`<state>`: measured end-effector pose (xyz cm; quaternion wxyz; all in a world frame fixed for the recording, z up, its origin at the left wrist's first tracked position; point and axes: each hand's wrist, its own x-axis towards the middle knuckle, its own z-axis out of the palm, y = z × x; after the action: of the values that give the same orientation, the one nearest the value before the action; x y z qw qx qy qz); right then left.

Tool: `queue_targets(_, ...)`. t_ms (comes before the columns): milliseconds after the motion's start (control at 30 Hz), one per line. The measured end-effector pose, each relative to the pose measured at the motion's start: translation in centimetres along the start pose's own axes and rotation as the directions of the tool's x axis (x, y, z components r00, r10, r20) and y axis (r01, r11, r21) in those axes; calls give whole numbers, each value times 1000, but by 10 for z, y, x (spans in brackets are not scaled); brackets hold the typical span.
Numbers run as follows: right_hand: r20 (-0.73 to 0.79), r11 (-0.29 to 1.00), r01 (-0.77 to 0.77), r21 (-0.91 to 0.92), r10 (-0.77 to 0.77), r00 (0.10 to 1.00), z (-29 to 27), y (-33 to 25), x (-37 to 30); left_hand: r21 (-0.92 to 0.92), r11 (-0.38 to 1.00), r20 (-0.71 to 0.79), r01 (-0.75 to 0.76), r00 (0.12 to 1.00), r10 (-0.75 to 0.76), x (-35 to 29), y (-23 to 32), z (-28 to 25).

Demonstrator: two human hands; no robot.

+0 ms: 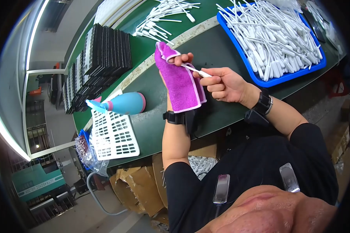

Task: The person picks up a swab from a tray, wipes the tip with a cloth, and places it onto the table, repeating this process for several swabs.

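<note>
Purple cloth [183, 88], one, is held by left fingers [179, 60]; right fingers [212, 80] pinch one white stick [202, 73].

- We see black ribbed panels [109, 50] stacked at upper left.
- Near them we have a white slotted panel [116, 136].
- Below, we notice cardboard boxes [140, 191].
- Lower left, a green machine [37, 181].

Green bench [153, 121] bright, evenly lit. Light visible from left: upper light strip [37, 29] and lower light strip [7, 133] both blown out. Glare on metal chest plate [289, 177]. Purple cloth [179, 88] sharp. Fisheye bends straight edges near rim; corners black.
</note>
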<state>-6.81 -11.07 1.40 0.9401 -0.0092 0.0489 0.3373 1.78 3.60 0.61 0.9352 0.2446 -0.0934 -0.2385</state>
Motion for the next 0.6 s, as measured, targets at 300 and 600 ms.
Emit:
queue_targets(300, -38, 959, 282, 27, -281, 959, -15, -4, 8, 670, 741, 4, -44, 998, 56, 6, -41, 19)
queue_targets(600, -215, 851, 398, -342, -483, 849, -5, 10, 7, 839, 537, 100, -92, 995, 15, -1, -39, 21)
